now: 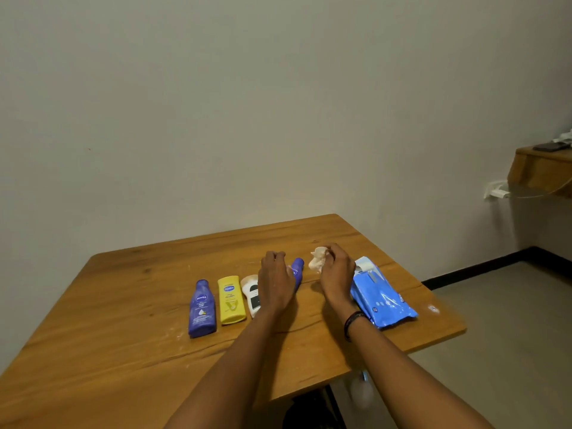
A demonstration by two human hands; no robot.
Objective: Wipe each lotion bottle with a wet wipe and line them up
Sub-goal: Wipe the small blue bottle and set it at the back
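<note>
Several lotion bottles lie flat side by side on the wooden table (123,305): a dark blue one (201,308) at the left, a yellow one (231,300), then a white one with a dark label (250,292). A fourth, purple-blue bottle (298,269) lies mostly under my left hand (275,281), whose curled fingers hover over or rest on it; whether they grip it I cannot tell. My right hand (335,274) holds a crumpled white wet wipe (318,260) just right of that bottle's cap.
A blue pack of wet wipes (383,297) lies on the table right of my right hand, near the right edge. The table stands against a plain wall. A wooden shelf (541,168) with a dark object is mounted at the far right.
</note>
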